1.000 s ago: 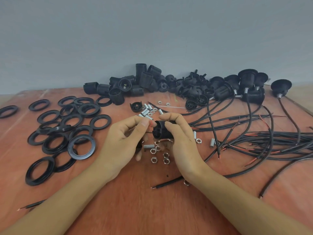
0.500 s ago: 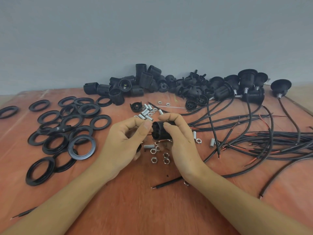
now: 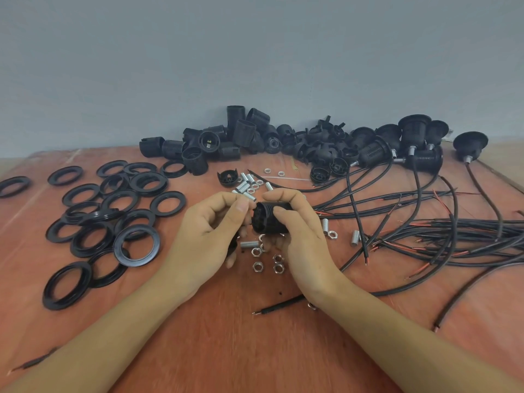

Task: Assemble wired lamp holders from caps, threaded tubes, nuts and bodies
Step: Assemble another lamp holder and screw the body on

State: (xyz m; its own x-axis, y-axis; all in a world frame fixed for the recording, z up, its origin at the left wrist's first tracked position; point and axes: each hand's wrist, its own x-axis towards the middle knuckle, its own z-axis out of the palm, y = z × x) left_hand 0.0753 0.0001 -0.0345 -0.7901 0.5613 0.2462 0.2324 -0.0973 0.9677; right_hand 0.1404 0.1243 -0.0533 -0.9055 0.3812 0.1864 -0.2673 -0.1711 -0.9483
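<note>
No text, label, brand, number or sign can be read anywhere in view. The only possible mark is a small pale patch inside the open end of one black lamp holder body [image 3: 208,142] in the pile by the wall. It is too small to tell whether it is writing.

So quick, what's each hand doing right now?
Left hand: fingers curled, contents cannot be told.
Right hand: holding black lamp holder body.
</note>
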